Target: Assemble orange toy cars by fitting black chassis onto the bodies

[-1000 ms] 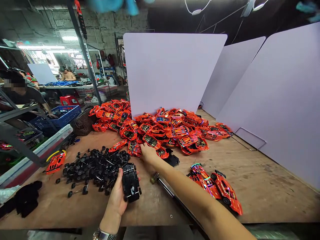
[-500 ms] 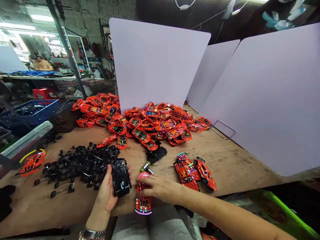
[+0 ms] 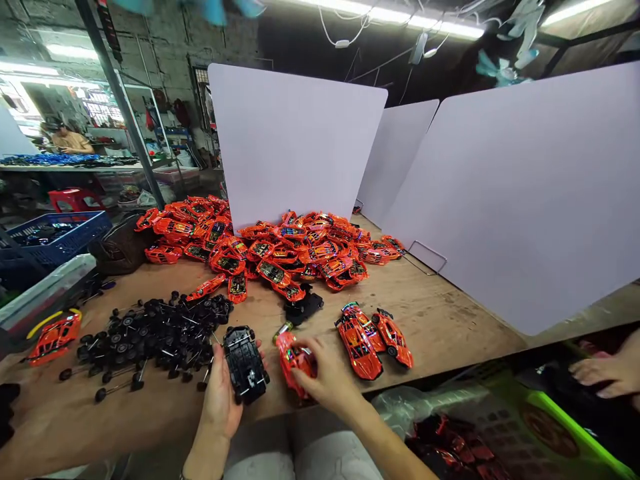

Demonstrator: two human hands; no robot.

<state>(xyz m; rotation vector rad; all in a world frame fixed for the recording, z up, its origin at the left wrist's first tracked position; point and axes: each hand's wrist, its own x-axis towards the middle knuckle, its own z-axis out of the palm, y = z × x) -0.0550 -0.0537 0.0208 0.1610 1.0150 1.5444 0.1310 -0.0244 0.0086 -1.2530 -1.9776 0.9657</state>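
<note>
My left hand is closed around a black toy car chassis, its underside turned up, wheels along the edges. With thumb and fingers my right hand grips a red toy car body, tilted on its side just right of the chassis. Behind that body a small brass-coloured metal piece shows, partly hidden. Left of my hands lies a heap of black wheel axles. To the right, several red toy cars rest close together on the wooden table.
A large pile of red car bodies spreads across the back, before a white partition. A black part lies ahead of the pile. Below right stands a green-rimmed crate; another person's hand is beside it. A blue crate stands left.
My right hand has gripped the red car body and tipped it from lying flat onto its side. The chassis stays in my left hand. The view has shifted, and another person's hand now shows at right.
</note>
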